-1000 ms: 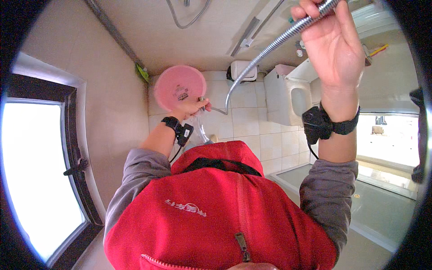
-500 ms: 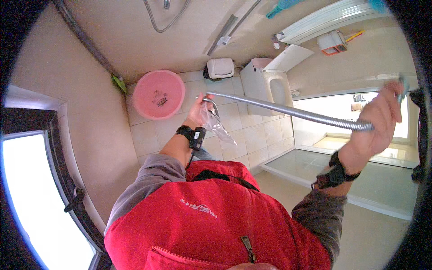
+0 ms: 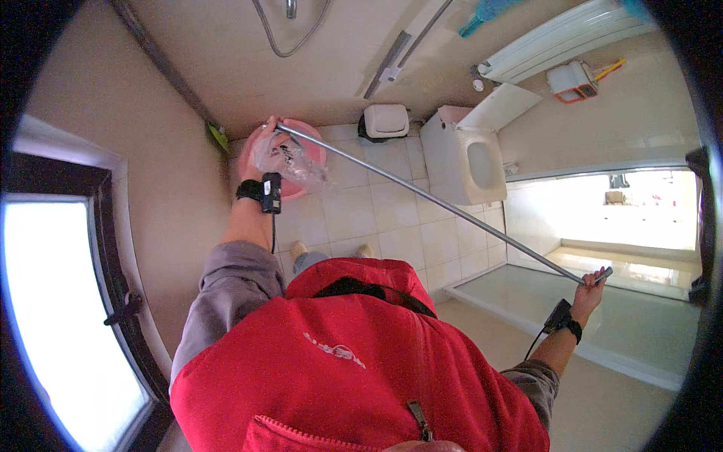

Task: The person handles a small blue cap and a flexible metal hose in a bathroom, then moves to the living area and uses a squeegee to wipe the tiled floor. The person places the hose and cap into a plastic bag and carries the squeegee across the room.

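A silver corrugated metal shower hose [image 3: 422, 192] runs taut and nearly straight across in front of me. Its far left end is gripped by my left hand [image 3: 261, 147], which also has a crumpled clear plastic bag [image 3: 301, 169] hanging from it. Held out low at the right, my right hand [image 3: 590, 292] is closed around the other end, and the smooth end fitting sticks out past the fingers. Behind the bag and my left hand is a pink basin [image 3: 317, 143], partly hidden by them.
A white bin [image 3: 386, 120] stands by the far wall, left of a toilet [image 3: 482, 169] with its lid up. Another hose [image 3: 301, 49] hangs on that wall. A glass panel [image 3: 527, 297] lies to the right, and a dark-framed window [image 3: 68, 301] to the left.
My left hand has moved left and away, over the basin, carrying the bag. My right hand has come down and nearer me. The hose went from slightly curved to straight.
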Demonstrator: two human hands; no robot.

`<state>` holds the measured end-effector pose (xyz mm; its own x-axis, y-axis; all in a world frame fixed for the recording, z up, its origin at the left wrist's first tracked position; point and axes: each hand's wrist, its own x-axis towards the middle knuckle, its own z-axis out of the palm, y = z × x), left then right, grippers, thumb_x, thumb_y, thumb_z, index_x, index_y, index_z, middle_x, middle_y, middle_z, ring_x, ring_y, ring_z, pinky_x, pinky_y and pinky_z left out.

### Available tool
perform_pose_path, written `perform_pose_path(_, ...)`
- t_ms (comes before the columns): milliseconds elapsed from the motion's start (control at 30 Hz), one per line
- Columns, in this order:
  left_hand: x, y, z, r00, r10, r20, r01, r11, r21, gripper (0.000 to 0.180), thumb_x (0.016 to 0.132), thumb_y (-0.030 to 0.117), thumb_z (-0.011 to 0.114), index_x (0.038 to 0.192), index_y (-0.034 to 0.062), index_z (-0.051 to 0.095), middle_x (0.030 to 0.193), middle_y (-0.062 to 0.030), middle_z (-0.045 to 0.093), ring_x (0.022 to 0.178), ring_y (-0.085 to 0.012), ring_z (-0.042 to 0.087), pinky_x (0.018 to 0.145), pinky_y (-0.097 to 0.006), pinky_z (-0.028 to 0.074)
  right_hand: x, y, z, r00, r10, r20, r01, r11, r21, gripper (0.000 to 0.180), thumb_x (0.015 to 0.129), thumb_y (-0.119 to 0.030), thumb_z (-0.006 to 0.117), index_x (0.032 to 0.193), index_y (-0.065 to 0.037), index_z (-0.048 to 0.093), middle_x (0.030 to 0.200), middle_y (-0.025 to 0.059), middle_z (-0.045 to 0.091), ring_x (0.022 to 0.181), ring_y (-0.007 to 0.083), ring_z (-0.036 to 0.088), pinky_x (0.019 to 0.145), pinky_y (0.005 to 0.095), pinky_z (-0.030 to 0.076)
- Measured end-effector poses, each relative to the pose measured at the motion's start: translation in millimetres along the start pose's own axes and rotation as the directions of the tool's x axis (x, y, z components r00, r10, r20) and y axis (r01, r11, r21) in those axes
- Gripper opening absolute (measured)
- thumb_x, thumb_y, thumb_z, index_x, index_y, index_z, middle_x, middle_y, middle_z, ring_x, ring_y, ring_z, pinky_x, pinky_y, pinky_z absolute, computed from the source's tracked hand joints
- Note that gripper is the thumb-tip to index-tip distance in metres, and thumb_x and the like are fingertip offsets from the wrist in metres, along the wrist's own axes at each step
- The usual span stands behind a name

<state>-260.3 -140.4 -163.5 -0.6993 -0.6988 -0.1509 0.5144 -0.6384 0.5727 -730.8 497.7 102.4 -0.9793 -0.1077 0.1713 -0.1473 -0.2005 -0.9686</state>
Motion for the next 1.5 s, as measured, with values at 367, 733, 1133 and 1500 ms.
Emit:
perform_pose_path(367, -45, -11, 74, 0.960, -0.264, -0.097, 0.280, 0.927, 0.249, 0.018, 0.090, 0.028, 0.056, 0.095, 0.0102, 0.058, 0.085, -0.0026, 0.063, 0.059, -0.0086, 0.048, 0.054, -0.025, 0.044, 82, 163, 47, 0.984, 0.163, 0.075, -0.116, 0.896, -0.429, 0.026, 0.089, -0.015, 0.055, 0.113, -0.004, 0.053, 0.094, 0.0065, 0.059, 0.076, 0.0131, 0.052, 0.067, 0.0266, 0.045)
perform_pose_path(733, -58, -108, 157, 0.932, -0.350, -0.093, 0.361, 0.916, 0.174, 0.040, 0.090, 0.041, 0.054, 0.110, 0.0076, 0.058, 0.098, -0.0009, 0.064, 0.073, -0.0058, 0.057, 0.060, -0.020, 0.044, -127, 186, 413, 0.534, 0.057, 0.843, -0.291, 0.949, 0.120, 0.019, 0.094, -0.015, 0.048, 0.109, -0.006, 0.054, 0.112, 0.0117, 0.058, 0.107, 0.0228, 0.054, 0.096, 0.0374, 0.042)
perform_pose_path(1133, -57, -96, 105, 0.991, -0.124, 0.047, 0.129, 0.983, -0.134, 0.045, 0.088, 0.019, 0.060, 0.128, 0.0069, 0.045, 0.106, -0.0047, 0.058, 0.078, -0.0079, 0.055, 0.069, -0.020, 0.046, -132, 172, 338, 0.463, 0.380, 0.801, -0.818, 0.531, 0.221, 0.021, 0.094, -0.020, 0.048, 0.109, -0.005, 0.052, 0.110, 0.0129, 0.058, 0.106, 0.0273, 0.055, 0.097, 0.0421, 0.043)
perform_pose_path(1500, -68, -53, 137, 0.991, -0.131, -0.029, 0.113, 0.929, -0.352, 0.039, 0.093, 0.042, 0.048, 0.107, 0.0067, 0.056, 0.056, 0.0061, 0.038, 0.050, -0.0039, 0.039, 0.045, -0.019, 0.032, -94, 177, 278, 0.593, 0.548, 0.589, -0.760, 0.623, 0.186, 0.020, 0.092, -0.021, 0.051, 0.103, -0.005, 0.053, 0.087, 0.0059, 0.052, 0.081, 0.0194, 0.051, 0.084, 0.0353, 0.042)
